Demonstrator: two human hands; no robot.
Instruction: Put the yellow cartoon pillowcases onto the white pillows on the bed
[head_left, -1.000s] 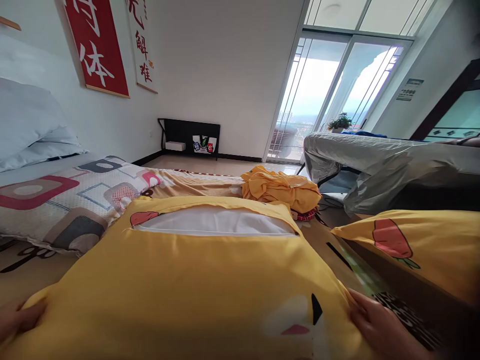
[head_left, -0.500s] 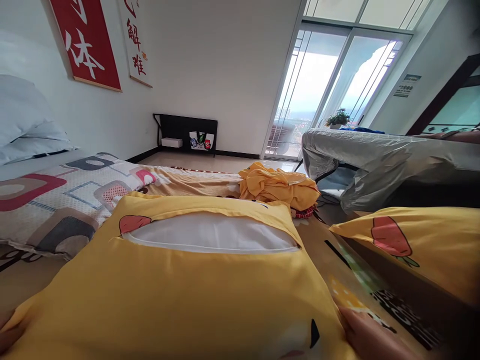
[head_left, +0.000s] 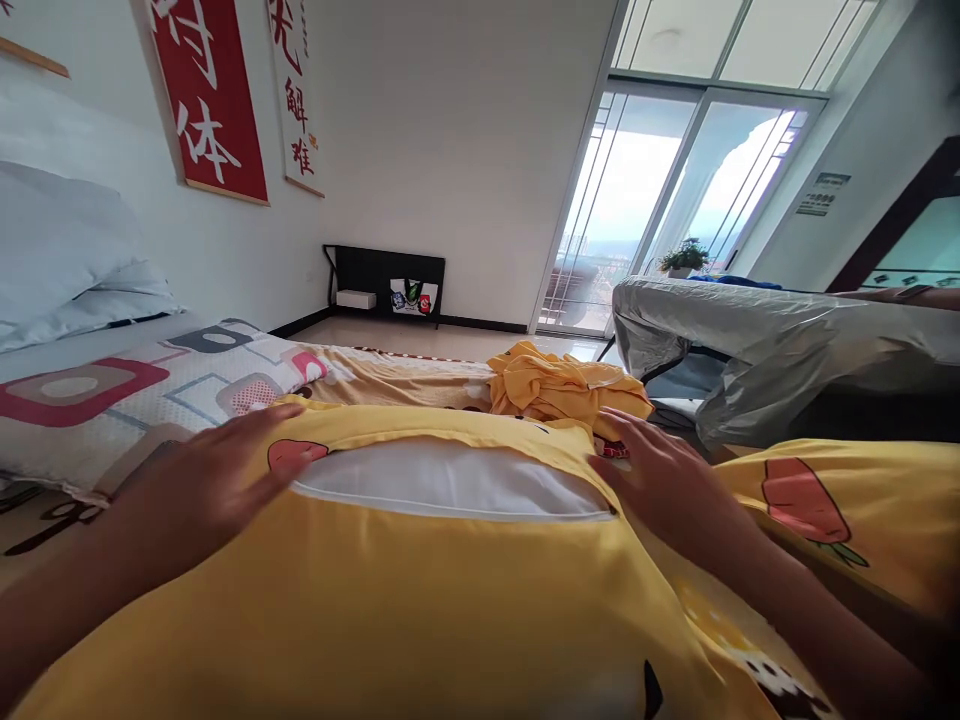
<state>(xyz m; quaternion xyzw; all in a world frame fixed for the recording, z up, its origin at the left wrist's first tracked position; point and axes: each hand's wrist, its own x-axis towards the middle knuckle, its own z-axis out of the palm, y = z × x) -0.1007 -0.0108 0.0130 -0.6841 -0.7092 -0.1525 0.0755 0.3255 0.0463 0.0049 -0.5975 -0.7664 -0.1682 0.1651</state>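
Observation:
A yellow pillowcase with a white pillow inside lies right before me. Its opening gapes across the far part, and the white filling shows through. Over the far left corner, by a printed carrot, my left hand rests with thumb and fingers apart. My right hand is at the far right corner beside the end of the opening, its fingers also spread. Neither hand is closed on the cloth. The fingertips of both hands are partly blurred.
To the right lies another yellow pillow with a carrot print. A patterned pillow is at the left, near white pillows. Beyond sits a heap of yellow cloth. A plastic-covered table stands at the back right.
Both hands have left the near side edges of the yellow pillowcase and moved forward to its far corners. The view has shifted slightly; the pillowcase opening still gapes.

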